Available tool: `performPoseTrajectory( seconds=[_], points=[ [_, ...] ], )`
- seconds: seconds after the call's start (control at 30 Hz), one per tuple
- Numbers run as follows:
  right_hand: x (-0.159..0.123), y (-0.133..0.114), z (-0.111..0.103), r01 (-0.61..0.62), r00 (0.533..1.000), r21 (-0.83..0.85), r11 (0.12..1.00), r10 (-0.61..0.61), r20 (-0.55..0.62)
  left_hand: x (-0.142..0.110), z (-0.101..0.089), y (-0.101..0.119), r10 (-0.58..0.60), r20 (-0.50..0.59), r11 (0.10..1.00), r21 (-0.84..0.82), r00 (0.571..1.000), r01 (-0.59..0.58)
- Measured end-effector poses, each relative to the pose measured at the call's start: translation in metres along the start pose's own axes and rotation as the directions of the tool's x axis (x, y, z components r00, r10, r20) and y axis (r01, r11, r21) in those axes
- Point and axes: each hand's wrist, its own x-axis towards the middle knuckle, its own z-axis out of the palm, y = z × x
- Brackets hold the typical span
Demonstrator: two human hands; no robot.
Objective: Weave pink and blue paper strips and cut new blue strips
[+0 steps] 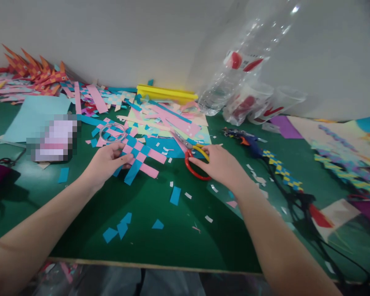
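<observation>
Between the thumb and fingers of my left hand (109, 162) is a woven paper piece (137, 155), a checkerboard of blue and pink strips with loose ends pointing right. My right hand (220, 164) grips scissors (193, 154) with red and yellow handles. Their blades point up and left, over a heap of cut paper strips (172, 117). The blades are apart from the woven piece. Just behind my left hand, a clear ring-shaped roll (112, 132) lies on more woven blue and pink paper.
Blue scraps (175, 195) and tiny white bits litter the green table (185, 242). A phone-like blurred object (55, 139) lies left. At the back stand a yellow bar (166, 94), a plastic bottle (234, 70) and plastic cups (274, 105). A glue gun (245, 139) with a cord lies right.
</observation>
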Motion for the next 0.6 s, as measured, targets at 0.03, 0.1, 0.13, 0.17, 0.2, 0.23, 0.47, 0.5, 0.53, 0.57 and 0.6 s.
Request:
performPoseTrajectory(
  seconds=[0.03,0.1,0.13,0.17,0.2,0.23,0.47,0.5,0.53,0.57,0.6],
  points=[
    [0.001,0.002,0.000,0.009,1.000,0.016,1.000,-0.009,0.004,0.000,0.000,0.000,-0.005,-0.002,1.000,-0.020,1.000,0.005],
    [0.002,0.004,0.001,0.012,1.000,0.046,0.999,-0.012,-0.007,0.000,0.001,0.001,-0.029,-0.020,0.998,-0.056,0.999,0.028],
    [0.003,0.005,0.001,0.009,1.000,0.059,0.998,-0.008,-0.015,-0.001,0.001,0.002,-0.039,-0.035,0.997,-0.074,0.999,0.036],
    [0.003,0.005,0.001,0.007,1.000,0.070,0.998,-0.005,-0.026,-0.001,0.002,0.003,-0.047,-0.054,0.995,-0.094,0.997,0.042],
    [0.003,0.004,0.000,0.004,0.999,0.077,0.997,-0.001,-0.037,-0.001,0.002,0.004,-0.051,-0.072,0.992,-0.116,0.996,0.042],
    [0.003,0.003,-0.001,-0.002,0.999,0.080,0.997,0.006,-0.054,0.000,0.003,0.004,-0.052,-0.088,0.989,-0.146,0.995,0.039],
    [0.000,-0.006,-0.009,-0.019,0.953,0.251,0.968,0.094,-0.289,0.001,0.003,0.007,-0.005,-0.154,0.886,-0.460,0.988,-0.067],
    [-0.001,-0.007,-0.009,0.002,0.948,0.339,0.941,0.106,-0.301,0.001,0.003,0.007,0.000,-0.152,0.862,-0.502,0.988,-0.077],
    [-0.001,-0.009,-0.008,0.021,0.948,0.442,0.897,0.122,-0.293,0.000,0.004,0.008,0.003,-0.146,0.839,-0.537,0.989,-0.082],
    [-0.001,-0.013,-0.007,0.031,0.954,0.547,0.837,0.140,-0.267,0.000,0.004,0.010,0.005,-0.142,0.822,-0.563,0.990,-0.085],
    [-0.002,-0.017,-0.006,0.034,0.963,0.645,0.763,0.148,-0.226,-0.001,0.005,0.011,0.005,-0.136,0.811,-0.580,0.991,-0.084]
  ],
)
